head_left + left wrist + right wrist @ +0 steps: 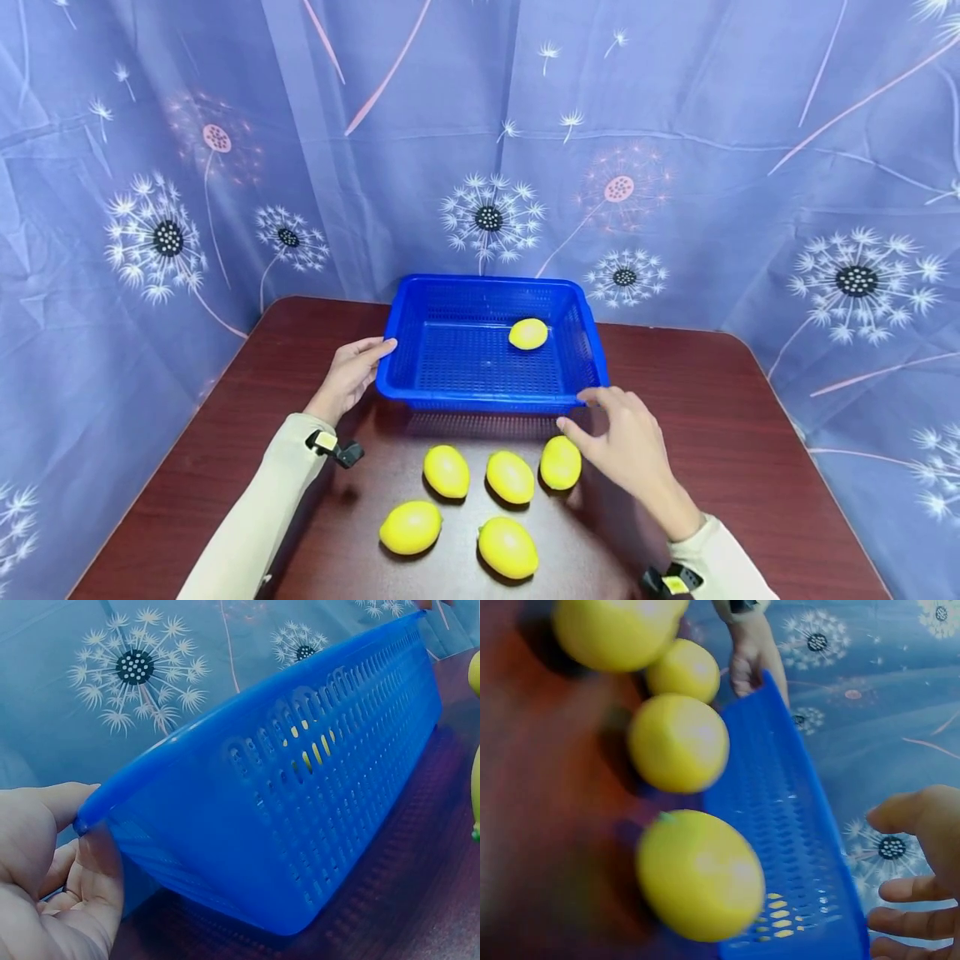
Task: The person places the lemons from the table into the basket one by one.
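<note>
A blue plastic basket (pixel 465 358) with slotted walls stands on the table, one yellow lemon (pixel 528 334) lying inside toward its right. My left hand (pixel 349 377) pinches the basket's left rim between thumb and fingers, which the left wrist view shows close up. My right hand (pixel 630 437) is at the basket's front right corner, fingers spread and nothing held. Just left of its thumb sits a lemon (pixel 560 462) on the table. In the right wrist view the fingers (pixel 911 922) are apart from the nearest lemon (pixel 700 875).
More lemons lie on the dark red-brown table (pixel 750 467) before the basket: two in the nearer row, a left one (pixel 410 527) and a right one (pixel 508 547), and two behind them (pixel 446 472). A blue dandelion-print curtain (pixel 420 167) hangs behind the table and along its sides.
</note>
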`<state>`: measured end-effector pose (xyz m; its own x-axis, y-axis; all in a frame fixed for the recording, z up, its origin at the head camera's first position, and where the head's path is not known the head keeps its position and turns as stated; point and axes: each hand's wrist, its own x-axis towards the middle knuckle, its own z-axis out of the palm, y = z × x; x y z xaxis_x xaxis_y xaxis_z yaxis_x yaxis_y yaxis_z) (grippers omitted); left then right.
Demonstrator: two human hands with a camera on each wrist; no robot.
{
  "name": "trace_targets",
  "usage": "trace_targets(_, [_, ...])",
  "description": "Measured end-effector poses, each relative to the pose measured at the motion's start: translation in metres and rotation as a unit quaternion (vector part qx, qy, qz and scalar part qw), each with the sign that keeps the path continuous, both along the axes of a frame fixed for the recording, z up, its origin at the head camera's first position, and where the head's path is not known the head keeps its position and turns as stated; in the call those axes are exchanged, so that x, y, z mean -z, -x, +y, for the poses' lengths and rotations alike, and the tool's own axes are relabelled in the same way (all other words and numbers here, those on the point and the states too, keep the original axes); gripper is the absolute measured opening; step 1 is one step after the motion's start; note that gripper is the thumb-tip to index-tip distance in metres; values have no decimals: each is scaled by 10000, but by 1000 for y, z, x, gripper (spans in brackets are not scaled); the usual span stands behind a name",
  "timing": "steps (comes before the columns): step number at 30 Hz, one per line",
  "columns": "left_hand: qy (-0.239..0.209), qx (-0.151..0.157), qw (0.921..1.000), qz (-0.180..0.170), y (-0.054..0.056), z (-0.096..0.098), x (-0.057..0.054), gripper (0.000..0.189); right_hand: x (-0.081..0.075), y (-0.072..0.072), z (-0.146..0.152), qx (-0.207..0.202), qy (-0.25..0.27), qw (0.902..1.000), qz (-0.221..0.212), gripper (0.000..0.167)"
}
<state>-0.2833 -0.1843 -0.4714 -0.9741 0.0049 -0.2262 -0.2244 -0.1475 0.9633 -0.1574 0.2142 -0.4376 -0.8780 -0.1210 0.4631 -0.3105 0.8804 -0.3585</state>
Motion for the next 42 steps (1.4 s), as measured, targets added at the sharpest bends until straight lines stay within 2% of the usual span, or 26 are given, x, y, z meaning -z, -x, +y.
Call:
trace_targets(5, [-45, 35, 10000, 11, 0, 0, -1, 39, 18, -20, -6, 80, 56, 9993, 354, 43])
trace_targets(9, [-59, 40, 10000, 42, 1, -1, -2, 44, 28, -28, -11, 81, 2, 9997, 218, 47])
trace_targets(15, [-171, 35, 9998, 25, 2, 0, -1, 39, 42, -30, -15, 99, -154, 9989, -421, 50])
trace_targets(21, [-144, 39, 9999, 25, 2, 0, -1, 41, 53, -31, -16, 166, -182, 9975, -657, 63])
trace_targets(31, [-149, 12, 9999, -19, 3, 1, -1, 42, 62, -29, -16, 423, -274, 9917, -1184, 85])
trace_targets(42, [-78, 77, 9999, -11, 4, 0, 3, 46, 64, -31, -13, 497, -362, 9865, -1515, 78])
